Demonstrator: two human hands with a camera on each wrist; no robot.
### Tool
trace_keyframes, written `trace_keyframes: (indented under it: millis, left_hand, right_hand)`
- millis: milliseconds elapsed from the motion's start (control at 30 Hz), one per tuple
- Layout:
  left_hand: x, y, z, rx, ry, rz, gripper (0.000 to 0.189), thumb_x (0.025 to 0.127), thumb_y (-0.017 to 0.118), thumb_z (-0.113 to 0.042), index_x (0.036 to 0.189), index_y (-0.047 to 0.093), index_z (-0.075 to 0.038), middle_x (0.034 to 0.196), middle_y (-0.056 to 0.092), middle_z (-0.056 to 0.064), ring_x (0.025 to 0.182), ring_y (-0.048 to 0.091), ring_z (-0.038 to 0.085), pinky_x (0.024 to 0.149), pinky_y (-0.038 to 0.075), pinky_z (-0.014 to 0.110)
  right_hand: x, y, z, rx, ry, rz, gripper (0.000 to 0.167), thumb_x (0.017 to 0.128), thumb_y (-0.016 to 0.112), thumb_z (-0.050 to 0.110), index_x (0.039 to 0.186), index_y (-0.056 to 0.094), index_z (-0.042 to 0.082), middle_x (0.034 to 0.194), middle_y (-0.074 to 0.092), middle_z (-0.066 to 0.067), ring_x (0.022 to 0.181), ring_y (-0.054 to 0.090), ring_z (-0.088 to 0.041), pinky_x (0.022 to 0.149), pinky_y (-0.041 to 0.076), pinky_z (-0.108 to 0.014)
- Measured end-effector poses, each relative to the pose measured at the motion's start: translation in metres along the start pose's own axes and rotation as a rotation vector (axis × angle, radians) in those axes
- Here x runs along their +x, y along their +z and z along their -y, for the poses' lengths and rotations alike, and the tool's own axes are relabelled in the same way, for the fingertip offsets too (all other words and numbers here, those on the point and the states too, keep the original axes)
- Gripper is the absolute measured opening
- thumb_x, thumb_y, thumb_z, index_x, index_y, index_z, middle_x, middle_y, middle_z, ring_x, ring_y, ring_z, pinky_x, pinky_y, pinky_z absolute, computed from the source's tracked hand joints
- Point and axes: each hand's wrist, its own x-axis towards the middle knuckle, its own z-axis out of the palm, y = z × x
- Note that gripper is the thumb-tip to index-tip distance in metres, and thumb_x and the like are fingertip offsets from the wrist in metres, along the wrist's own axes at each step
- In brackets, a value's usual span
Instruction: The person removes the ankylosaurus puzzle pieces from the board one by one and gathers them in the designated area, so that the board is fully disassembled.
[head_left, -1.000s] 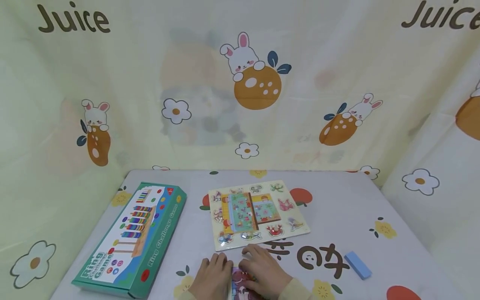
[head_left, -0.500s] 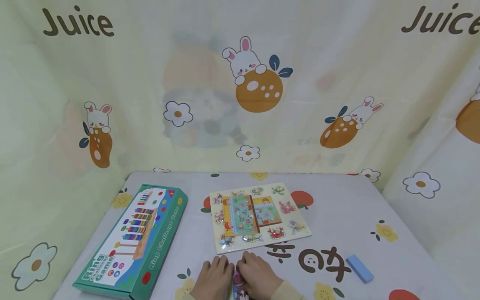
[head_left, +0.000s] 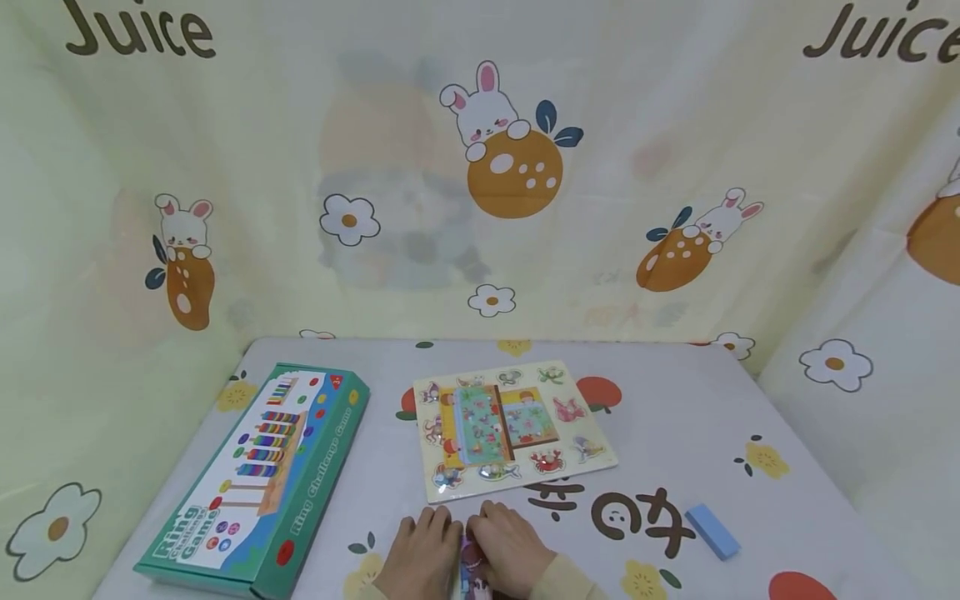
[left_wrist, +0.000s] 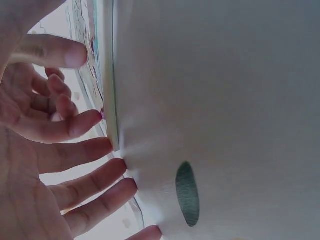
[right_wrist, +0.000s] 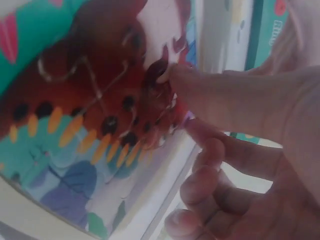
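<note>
A dinosaur picture puzzle (head_left: 472, 562) with a pale border lies between my hands at the front of the table, its near part cut off in the head view. My left hand (head_left: 420, 554) rests along its left edge; in the left wrist view the fingers of the left hand (left_wrist: 30, 200) reach the edge fairly straight, thumb over the picture. From the right, my right hand (head_left: 510, 542) covers much of the puzzle. In the right wrist view the right hand (right_wrist: 240, 165) pinches a puzzle piece (right_wrist: 160, 95) near the border, thumb on the dinosaur and other fingers curled.
A cream puzzle board (head_left: 600, 454) with sea-animal pieces lies just beyond the hands. To the left stands a green Ring Challenge Game box (head_left: 255, 492). A blue block (head_left: 712, 532) lies on the right. Printed cloth covers the table (head_left: 675, 392) and walls.
My right hand has shifted left over the puzzle and its fingers have drawn in, closer to the left hand. The left hand stays in place. The head view has shifted slightly.
</note>
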Motion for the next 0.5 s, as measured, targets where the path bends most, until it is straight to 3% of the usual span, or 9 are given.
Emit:
trace_keyframes:
  millis: [133, 333, 500]
  left_hand:
    - [0.0010, 0.0007, 0.0005, -0.024, -0.009, 0.019, 0.092, 0.054, 0.077, -0.069, 0.124, 0.059, -0.012, 0.102, 0.048, 0.000, 0.094, 0.042, 0.016, 0.088, 0.045, 0.045]
    - [0.0025, 0.0020, 0.0022, -0.025, -0.004, 0.035, 0.094, 0.054, 0.077, -0.069, 0.126, 0.058, -0.012, 0.103, 0.047, 0.000, 0.094, 0.042, 0.016, 0.089, 0.045, 0.045]
    - [0.0022, 0.0015, 0.0028, -0.018, -0.007, 0.038, 0.096, 0.054, 0.077, -0.070, 0.127, 0.057, -0.012, 0.102, 0.047, 0.000, 0.094, 0.042, 0.016, 0.089, 0.045, 0.045]
  right_hand:
    - [0.0050, -0.0004, -0.0020, -0.019, 0.005, 0.056, 0.029, 0.070, 0.080, 0.011, 0.093, 0.062, 0.011, 0.079, 0.047, 0.005, 0.070, 0.041, -0.008, 0.063, 0.042, -0.026]
    - [0.0060, 0.0018, -0.0028, -0.097, -0.041, 0.020, 0.037, 0.070, 0.084, 0.019, 0.093, 0.055, 0.013, 0.081, 0.044, 0.005, 0.071, 0.041, -0.009, 0.063, 0.041, -0.026]
    - [0.0079, 0.0012, -0.0016, -0.122, -0.049, 0.034, 0.043, 0.070, 0.084, 0.022, 0.102, 0.058, 0.012, 0.085, 0.049, 0.004, 0.074, 0.043, -0.009, 0.068, 0.045, -0.027]
